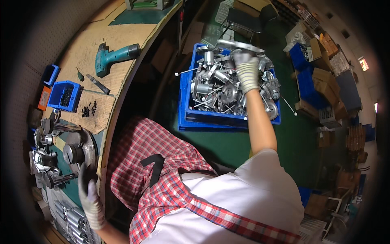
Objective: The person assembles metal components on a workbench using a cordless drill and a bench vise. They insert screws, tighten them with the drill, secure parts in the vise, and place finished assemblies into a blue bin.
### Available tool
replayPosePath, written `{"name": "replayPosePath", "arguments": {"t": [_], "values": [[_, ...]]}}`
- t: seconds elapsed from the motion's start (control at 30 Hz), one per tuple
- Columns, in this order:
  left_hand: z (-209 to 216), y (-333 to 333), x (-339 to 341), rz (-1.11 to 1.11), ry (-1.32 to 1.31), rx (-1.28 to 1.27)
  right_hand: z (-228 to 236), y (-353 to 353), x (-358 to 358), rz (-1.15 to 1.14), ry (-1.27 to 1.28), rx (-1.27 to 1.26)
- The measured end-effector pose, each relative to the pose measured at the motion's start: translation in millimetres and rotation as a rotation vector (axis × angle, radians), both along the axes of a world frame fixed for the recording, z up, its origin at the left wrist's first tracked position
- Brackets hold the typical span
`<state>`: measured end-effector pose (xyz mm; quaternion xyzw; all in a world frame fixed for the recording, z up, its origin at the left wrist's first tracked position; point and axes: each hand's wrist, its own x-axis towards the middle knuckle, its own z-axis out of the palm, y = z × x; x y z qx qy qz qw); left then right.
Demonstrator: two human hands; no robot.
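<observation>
My right arm reaches over a blue crate [227, 117] heaped with silver motor-like metal parts [228, 93] with thin white cables. In a striped, grey-fingered glove, my right hand [246, 71] is closed at a silver part with a wide round flange [240, 45]; motion blurs it, and the fingertips are partly hidden. My left hand [93, 203], gloved alike, is by the bench's near edge with fingers stretched out and nothing visible in them. Close to its fingertips stands a round metal fixture [88, 148] with a cylindrical centre piece [73, 154].
On the cardboard-covered bench [81, 40] lie a teal cordless drill [115, 57], a dark hand tool [97, 84], loose black screws [89, 109] and a blue screw bin [65, 96]. Metal housings [42, 160] sit beyond the fixture. A chair [243, 20] and stacked cartons [325, 85] stand farther off.
</observation>
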<state>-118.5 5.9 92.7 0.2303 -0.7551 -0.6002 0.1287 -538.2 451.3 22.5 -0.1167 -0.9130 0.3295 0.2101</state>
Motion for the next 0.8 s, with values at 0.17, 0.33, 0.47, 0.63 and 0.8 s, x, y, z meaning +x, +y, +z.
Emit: {"name": "replayPosePath", "arguments": {"t": [0.17,0.33,0.47,0.63,0.8], "values": [[-0.1,-25.8,55.8,0.288,0.026,0.034,-46.0,146.5,-63.0,-0.340,-0.135,0.262],[-3.2,-39.0,93.9,0.385,0.078,-0.074,-64.5,160.5,-79.1,-0.149,-0.417,0.786],[-5.3,-36.2,108.4,0.434,0.048,-0.288,-72.4,157.6,-54.8,-0.391,-0.351,0.667],[-13.6,-47.1,151.3,1.039,-0.110,-0.693,-51.4,129.0,-52.6,-0.613,-0.154,0.511],[-18.1,-88.4,209.7,1.262,-0.270,-1.184,-5.3,16.0,-36.9,-0.152,0.456,0.507]]}}
